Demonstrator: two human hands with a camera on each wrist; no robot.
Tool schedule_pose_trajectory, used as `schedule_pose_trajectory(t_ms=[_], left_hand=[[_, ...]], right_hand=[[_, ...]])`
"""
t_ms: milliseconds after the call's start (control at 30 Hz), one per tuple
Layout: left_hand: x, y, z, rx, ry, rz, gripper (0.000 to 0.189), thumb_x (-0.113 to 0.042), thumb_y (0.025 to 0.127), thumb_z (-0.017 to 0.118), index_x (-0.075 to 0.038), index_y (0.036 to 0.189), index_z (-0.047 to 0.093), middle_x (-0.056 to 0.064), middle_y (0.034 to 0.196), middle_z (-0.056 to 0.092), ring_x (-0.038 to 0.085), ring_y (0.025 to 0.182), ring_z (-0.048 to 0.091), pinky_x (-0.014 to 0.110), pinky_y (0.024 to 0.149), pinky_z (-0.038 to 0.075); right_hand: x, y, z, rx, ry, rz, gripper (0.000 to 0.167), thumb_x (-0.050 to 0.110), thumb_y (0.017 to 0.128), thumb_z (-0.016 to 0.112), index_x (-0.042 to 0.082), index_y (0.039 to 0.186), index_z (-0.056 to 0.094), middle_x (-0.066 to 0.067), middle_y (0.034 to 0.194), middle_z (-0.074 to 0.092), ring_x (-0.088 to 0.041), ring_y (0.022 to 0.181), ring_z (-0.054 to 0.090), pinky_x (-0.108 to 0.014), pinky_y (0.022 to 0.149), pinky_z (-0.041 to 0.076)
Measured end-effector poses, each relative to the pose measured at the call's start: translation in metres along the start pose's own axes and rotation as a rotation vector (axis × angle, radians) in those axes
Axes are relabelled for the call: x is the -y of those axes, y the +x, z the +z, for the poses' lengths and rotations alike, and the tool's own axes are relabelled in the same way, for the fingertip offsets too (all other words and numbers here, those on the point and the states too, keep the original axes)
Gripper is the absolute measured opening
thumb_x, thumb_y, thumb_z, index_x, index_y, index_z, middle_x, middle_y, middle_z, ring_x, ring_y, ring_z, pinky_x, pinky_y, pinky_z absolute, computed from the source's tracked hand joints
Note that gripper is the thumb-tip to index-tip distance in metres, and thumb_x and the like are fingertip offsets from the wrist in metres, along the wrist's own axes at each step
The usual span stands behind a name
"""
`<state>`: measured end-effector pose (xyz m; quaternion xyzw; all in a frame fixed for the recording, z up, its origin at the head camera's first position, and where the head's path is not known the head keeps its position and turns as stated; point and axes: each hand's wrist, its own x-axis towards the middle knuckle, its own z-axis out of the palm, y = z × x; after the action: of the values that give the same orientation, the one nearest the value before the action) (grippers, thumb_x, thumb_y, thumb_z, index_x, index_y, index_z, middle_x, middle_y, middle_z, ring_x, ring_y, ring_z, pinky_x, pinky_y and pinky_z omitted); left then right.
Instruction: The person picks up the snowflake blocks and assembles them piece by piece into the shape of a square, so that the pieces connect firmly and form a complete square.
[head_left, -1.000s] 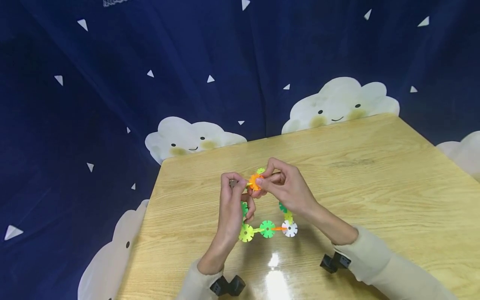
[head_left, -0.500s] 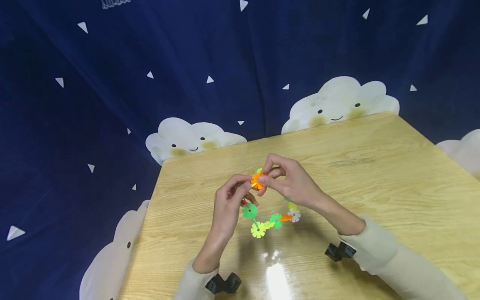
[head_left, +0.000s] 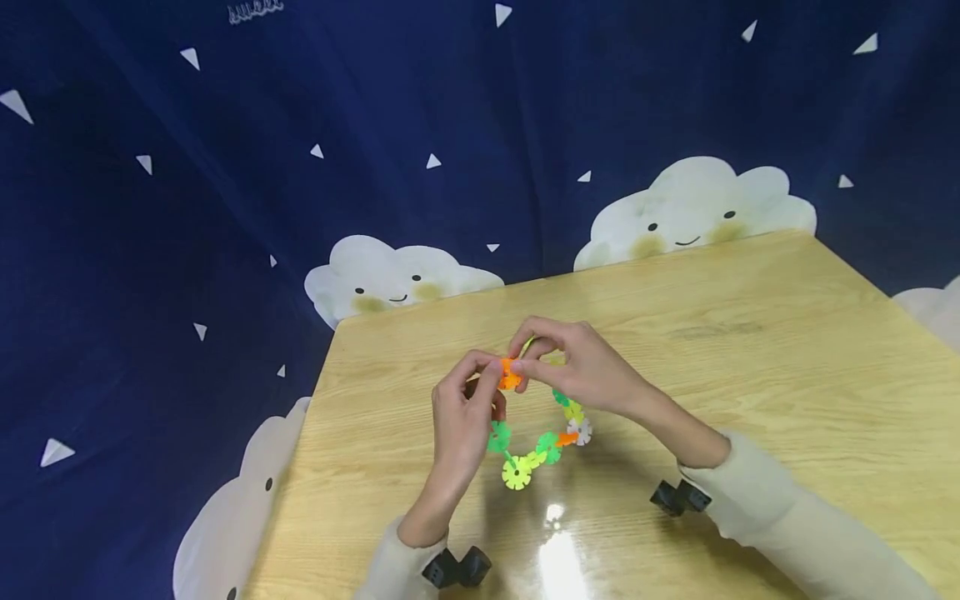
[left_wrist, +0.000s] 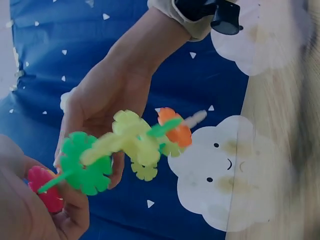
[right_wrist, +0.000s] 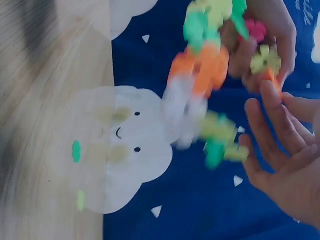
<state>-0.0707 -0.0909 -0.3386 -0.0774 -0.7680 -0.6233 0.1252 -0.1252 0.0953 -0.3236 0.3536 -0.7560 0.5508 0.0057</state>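
Observation:
In the head view, my left hand (head_left: 463, 421) and right hand (head_left: 585, 367) meet over the table at an orange notched plastic disc (head_left: 510, 375). The thumb and index finger of my right hand pinch this orange disc. My left hand's fingers hold a yellow disc (right_wrist: 266, 60) against it, and a pink disc (left_wrist: 46, 189) sits by its curled fingers. From both hands hangs a looped chain of interlocking discs: green (head_left: 548, 448), yellow-green (head_left: 517, 473), another orange (head_left: 567, 438) and a white disc (head_left: 580, 431). Parts of the chain are hidden behind the hands.
Beneath the hands lies a glossy light wood table (head_left: 720, 358), with a bright glare patch near its front. A dark blue curtain (head_left: 390, 108) with white clouds and triangles hangs behind and to the left. Black wrist cameras (head_left: 456, 568) are strapped at both sleeves.
The orange disc between the hands has turned from face-on to tilted. The hanging chain has swung and shifted slightly, while both hands stay close together.

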Motion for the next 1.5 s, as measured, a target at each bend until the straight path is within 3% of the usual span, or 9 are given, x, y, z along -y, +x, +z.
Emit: schedule_pose_trajectory(t_ms=[133, 267, 433, 667, 833, 1000, 1200, 1367, 1500], left_hand=[[-0.002, 0.001, -0.006, -0.021, -0.052, -0.015, 0.020, -0.014, 0.102, 0.056, -0.006, 0.090, 0.069, 0.006, 0.055, 0.050, 0.014, 0.043, 0.045, 0.020, 0.042, 0.035], [-0.002, 0.003, -0.010, -0.028, -0.096, -0.010, 0.019, -0.009, 0.100, 0.055, -0.003, 0.088, 0.068, 0.005, 0.058, 0.051, 0.013, 0.041, 0.042, 0.020, 0.041, 0.035], [0.000, 0.005, -0.011, -0.013, -0.127, -0.015, 0.020, -0.007, 0.098, 0.053, 0.001, 0.087, 0.067, 0.006, 0.064, 0.054, 0.011, 0.040, 0.041, 0.019, 0.039, 0.034], [0.002, 0.007, -0.013, -0.020, -0.163, -0.023, 0.022, -0.005, 0.098, 0.052, 0.007, 0.086, 0.066, 0.008, 0.071, 0.059, 0.010, 0.037, 0.041, 0.019, 0.038, 0.035], [0.002, 0.008, -0.016, -0.014, -0.187, -0.037, 0.022, -0.006, 0.097, 0.052, 0.007, 0.087, 0.066, 0.008, 0.069, 0.058, 0.010, 0.037, 0.042, 0.019, 0.038, 0.035], [0.002, 0.008, -0.021, -0.006, -0.206, -0.053, 0.022, -0.007, 0.097, 0.053, 0.008, 0.087, 0.065, 0.005, 0.070, 0.054, 0.011, 0.037, 0.041, 0.019, 0.037, 0.034], [0.003, 0.009, -0.026, -0.009, -0.197, -0.058, 0.022, -0.006, 0.097, 0.052, 0.008, 0.087, 0.066, 0.005, 0.070, 0.056, 0.011, 0.037, 0.042, 0.019, 0.037, 0.034], [0.004, 0.009, -0.029, -0.014, -0.189, -0.063, 0.022, -0.004, 0.096, 0.050, 0.008, 0.087, 0.066, 0.005, 0.072, 0.059, 0.011, 0.037, 0.042, 0.019, 0.037, 0.034], [0.005, 0.009, -0.031, -0.012, -0.189, -0.063, 0.022, -0.004, 0.095, 0.050, 0.008, 0.086, 0.065, 0.006, 0.071, 0.060, 0.011, 0.037, 0.042, 0.020, 0.037, 0.034]], right_hand=[[-0.015, 0.005, -0.014, -0.062, 0.158, 0.051, 0.009, 0.010, 0.102, 0.067, 0.009, 0.111, 0.066, -0.006, 0.088, 0.077, -0.026, 0.092, 0.074, -0.043, 0.098, 0.055], [-0.042, 0.013, -0.025, -0.163, 0.292, 0.119, 0.018, 0.009, 0.103, 0.065, 0.002, 0.119, 0.063, -0.012, 0.102, 0.078, -0.030, 0.097, 0.074, -0.038, 0.092, 0.060], [-0.079, 0.019, -0.030, -0.244, 0.365, 0.240, 0.031, 0.009, 0.102, 0.066, -0.006, 0.127, 0.058, -0.015, 0.117, 0.076, -0.027, 0.101, 0.075, -0.033, 0.088, 0.060], [-0.127, 0.030, -0.012, -0.207, 0.435, 0.396, 0.042, 0.007, 0.099, 0.069, -0.004, 0.136, 0.054, -0.028, 0.138, 0.061, -0.024, 0.095, 0.075, -0.043, 0.088, 0.062], [-0.152, 0.039, 0.012, -0.105, 0.392, 0.456, 0.046, 0.003, 0.099, 0.068, -0.006, 0.140, 0.052, -0.033, 0.143, 0.053, -0.031, 0.095, 0.075, -0.048, 0.083, 0.063], [-0.166, 0.045, 0.026, -0.028, 0.297, 0.484, 0.049, 0.003, 0.098, 0.069, -0.005, 0.143, 0.050, -0.030, 0.146, 0.051, -0.030, 0.086, 0.074, -0.036, 0.070, 0.063], [-0.176, 0.051, 0.021, -0.086, 0.191, 0.549, 0.051, -0.005, 0.093, 0.071, 0.001, 0.142, 0.057, -0.025, 0.150, 0.049, -0.016, 0.057, 0.060, -0.025, 0.049, 0.052], [-0.184, 0.051, 0.019, -0.089, 0.075, 0.591, 0.049, -0.010, 0.089, 0.071, 0.004, 0.135, 0.064, -0.021, 0.149, 0.052, -0.013, 0.050, 0.054, -0.024, 0.044, 0.048], [-0.188, 0.052, 0.023, -0.092, 0.008, 0.576, 0.042, -0.013, 0.089, 0.066, 0.003, 0.128, 0.068, -0.023, 0.131, 0.064, -0.014, 0.046, 0.053, -0.024, 0.041, 0.046]])
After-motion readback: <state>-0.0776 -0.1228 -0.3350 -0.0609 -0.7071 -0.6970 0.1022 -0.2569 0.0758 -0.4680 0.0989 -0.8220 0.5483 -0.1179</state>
